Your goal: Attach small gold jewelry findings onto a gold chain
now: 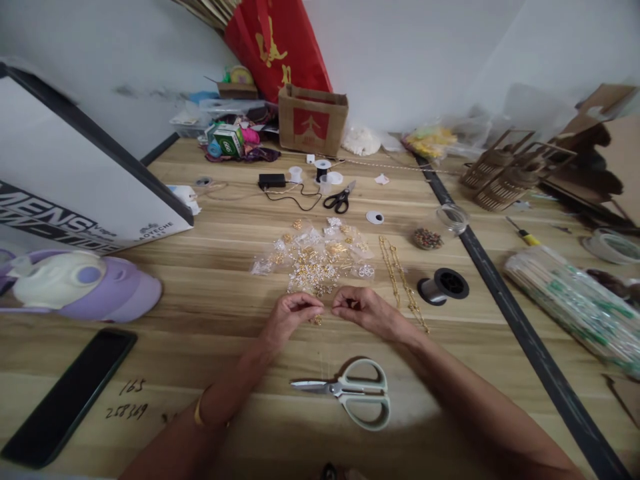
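My left hand (295, 317) is closed in a pinch at the middle of the table; whatever lies between its fingertips is too small to name. Close beside it, my right hand (363, 308) pinches too, its fingertips a short gap away. Small gold beads (317, 321) hang or lie just under the left fingertips; I cannot tell which. Right beyond both hands spreads a pile of clear and gold beads (313, 270) with small plastic bags around it. A gold chain (395, 273) lies past my right wrist. Pale-handled scissors (350, 390) rest nearer to me, blades pointing left.
A spool of thin wire (443, 287) and a dish of dark beads (427, 238) stand to the right. Black scissors (340, 198) lie farther back. On the left are a phone (70, 393), a purple bottle (85, 287) and a large white box (75, 173). Packaged sticks (570, 307) lie far right.
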The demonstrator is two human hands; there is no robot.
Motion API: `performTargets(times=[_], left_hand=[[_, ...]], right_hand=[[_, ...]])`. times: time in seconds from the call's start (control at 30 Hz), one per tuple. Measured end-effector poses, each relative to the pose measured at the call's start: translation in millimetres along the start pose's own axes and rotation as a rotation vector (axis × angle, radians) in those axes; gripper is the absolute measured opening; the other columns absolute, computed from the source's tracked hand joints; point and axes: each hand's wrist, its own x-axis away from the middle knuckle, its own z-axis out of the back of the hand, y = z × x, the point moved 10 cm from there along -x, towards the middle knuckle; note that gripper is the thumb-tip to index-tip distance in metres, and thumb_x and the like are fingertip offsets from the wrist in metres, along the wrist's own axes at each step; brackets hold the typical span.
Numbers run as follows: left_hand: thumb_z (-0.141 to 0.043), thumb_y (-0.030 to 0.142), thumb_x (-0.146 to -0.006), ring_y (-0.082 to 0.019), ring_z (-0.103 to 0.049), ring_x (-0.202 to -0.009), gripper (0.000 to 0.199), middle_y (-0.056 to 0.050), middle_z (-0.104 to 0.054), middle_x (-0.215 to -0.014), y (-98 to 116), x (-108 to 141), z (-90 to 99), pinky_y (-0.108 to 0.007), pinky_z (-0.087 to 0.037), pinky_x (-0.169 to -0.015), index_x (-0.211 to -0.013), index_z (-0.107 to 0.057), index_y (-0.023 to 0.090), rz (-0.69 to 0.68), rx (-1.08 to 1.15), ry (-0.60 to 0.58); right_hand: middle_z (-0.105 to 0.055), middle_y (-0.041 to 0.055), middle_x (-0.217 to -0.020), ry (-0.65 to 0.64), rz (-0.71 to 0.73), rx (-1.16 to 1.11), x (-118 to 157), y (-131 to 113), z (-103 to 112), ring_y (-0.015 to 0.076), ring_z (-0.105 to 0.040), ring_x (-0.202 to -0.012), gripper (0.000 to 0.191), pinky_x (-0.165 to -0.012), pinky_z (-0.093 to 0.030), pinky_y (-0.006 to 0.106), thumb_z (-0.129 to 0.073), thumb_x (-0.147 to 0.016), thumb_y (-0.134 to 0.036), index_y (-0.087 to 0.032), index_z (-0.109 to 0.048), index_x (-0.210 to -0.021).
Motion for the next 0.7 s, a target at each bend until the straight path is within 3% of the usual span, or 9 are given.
performTargets(times=[0.17,0.43,0.7], left_hand=[[-0.074,0.024,-0.061,-0.01,-0.053,-0.055,0.013,0.0,-0.064,-0.06,3,0,-3.8,-0.02,-0.041,-0.055,-0.068,-0.071,0.014,-0.023,-0.076,-0.027],[-0.069,0.016,-0.067,-0.014,-0.06,-0.061,0.005,-0.004,-0.07,-0.066,14,4,-10.7,-0.022,-0.045,-0.059,-0.069,-0.072,0.013,-0.207,-0.388,-0.037],[-0.067,0.016,-0.07,-0.015,-0.063,-0.064,0.005,-0.005,-0.073,-0.07,6,3,-14.6,-0.023,-0.045,-0.061,-0.071,-0.072,0.014,-0.21,-0.508,-0.081]], right_hand=[[-0.054,-0.0011,-0.07,0.04,0.103,0.196,3,-12,6,0.0092,-0.046,-0.059,0.006,-0.054,-0.034,0.021,-0.055,-0.085,-0.017,-0.015,-0.058,-0.08],[-0.056,0.0031,-0.08,0.079,0.265,0.434,9,-26,0,0.0102,-0.05,-0.061,0.007,-0.057,-0.036,0.022,-0.05,-0.088,-0.015,-0.015,-0.057,-0.086],[-0.056,0.0028,-0.083,0.058,0.273,0.439,7,-24,-6,0.0109,-0.051,-0.064,0.007,-0.06,-0.038,0.023,-0.048,-0.09,-0.016,-0.016,-0.055,-0.088]])
